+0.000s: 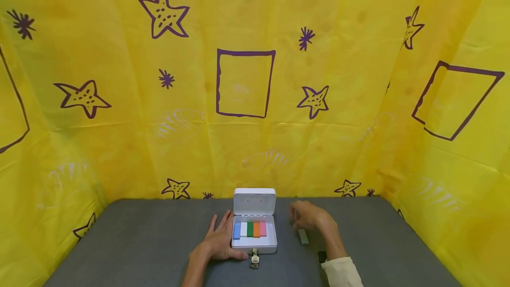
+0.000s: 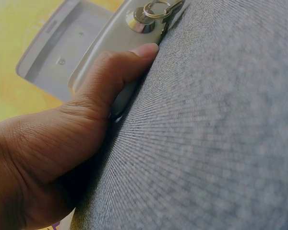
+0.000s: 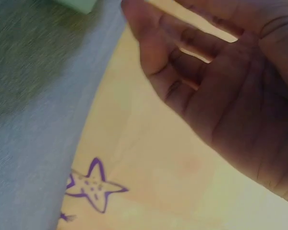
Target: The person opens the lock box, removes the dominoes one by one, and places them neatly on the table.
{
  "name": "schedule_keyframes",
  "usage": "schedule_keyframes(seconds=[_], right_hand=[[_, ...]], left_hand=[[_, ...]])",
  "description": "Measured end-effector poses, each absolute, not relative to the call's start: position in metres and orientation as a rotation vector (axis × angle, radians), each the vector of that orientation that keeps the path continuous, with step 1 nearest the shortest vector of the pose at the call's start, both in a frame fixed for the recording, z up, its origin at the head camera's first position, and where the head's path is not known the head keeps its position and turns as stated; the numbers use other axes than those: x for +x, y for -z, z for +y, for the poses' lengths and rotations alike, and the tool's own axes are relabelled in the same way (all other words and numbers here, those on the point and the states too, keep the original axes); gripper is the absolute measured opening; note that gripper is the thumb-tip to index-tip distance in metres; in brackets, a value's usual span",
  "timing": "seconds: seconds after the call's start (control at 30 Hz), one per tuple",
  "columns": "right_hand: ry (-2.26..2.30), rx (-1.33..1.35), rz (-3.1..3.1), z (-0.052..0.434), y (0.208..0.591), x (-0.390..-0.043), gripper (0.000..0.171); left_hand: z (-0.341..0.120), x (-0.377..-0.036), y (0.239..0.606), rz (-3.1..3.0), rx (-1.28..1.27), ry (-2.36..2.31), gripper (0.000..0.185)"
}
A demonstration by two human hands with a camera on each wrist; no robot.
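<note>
Blocks (image 1: pixel 250 229) in box (image 1: pixel 268 249), head view only

A bare right hand (image 3: pixel 225 86) is hovering near a pale-green, straight-edged block (image 3: pixel 80 4) on the grey fabric-covered table (image 3: pixel 38 110); beyond its edge, starfish-printed yellow cloth (image 3: pixel 153 139) is hanging.

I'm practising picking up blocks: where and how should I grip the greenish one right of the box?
Pinch the greenish block midway along its long sides, probably best from above: it lies slim on the table, those sides free.
</note>
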State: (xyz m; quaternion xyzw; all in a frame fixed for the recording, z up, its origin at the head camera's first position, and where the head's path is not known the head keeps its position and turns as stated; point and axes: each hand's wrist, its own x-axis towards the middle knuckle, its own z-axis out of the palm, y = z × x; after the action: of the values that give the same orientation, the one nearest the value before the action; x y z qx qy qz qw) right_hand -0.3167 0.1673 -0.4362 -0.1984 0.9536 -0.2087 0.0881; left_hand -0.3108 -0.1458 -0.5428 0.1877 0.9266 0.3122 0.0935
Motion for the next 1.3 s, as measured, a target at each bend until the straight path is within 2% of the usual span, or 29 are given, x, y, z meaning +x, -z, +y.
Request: schedule_keyframes(seconds=[0.2, 0.5, 0.8, 1.03, 1.3], right_hand=[[0.697, -0.837, 2.814, 0.152, 0.428, -0.315, 0.017], [0.641, -1.049, 2.838, 0.111, 0.432, -0.311, 0.005], [0.477, -0.915, 2.934, 0.077, 0.455, -0.303, 0.023], [0.338, -0.863, 3.028, 0.073, 0.461, -0.297, 0.011], [0.261, -0.831, 3.152, 0.064, 0.467, -0.289, 0.007]], left_hand=[[-0.145, -0.309, 0.540, 2.751, 0.570, -0.950, 0.137], [-0.146, -0.310, 0.545, 2.756, 0.583, -0.944, 0.139], [-0.148, -0.314, 0.547, 2.752, 0.580, -0.928, 0.140], [-0.146, -0.312, 0.543, 2.750, 0.578, -0.920, 0.141], [-0.147, -0.315, 0.550, 2.753, 0.571, -0.919, 0.140]])
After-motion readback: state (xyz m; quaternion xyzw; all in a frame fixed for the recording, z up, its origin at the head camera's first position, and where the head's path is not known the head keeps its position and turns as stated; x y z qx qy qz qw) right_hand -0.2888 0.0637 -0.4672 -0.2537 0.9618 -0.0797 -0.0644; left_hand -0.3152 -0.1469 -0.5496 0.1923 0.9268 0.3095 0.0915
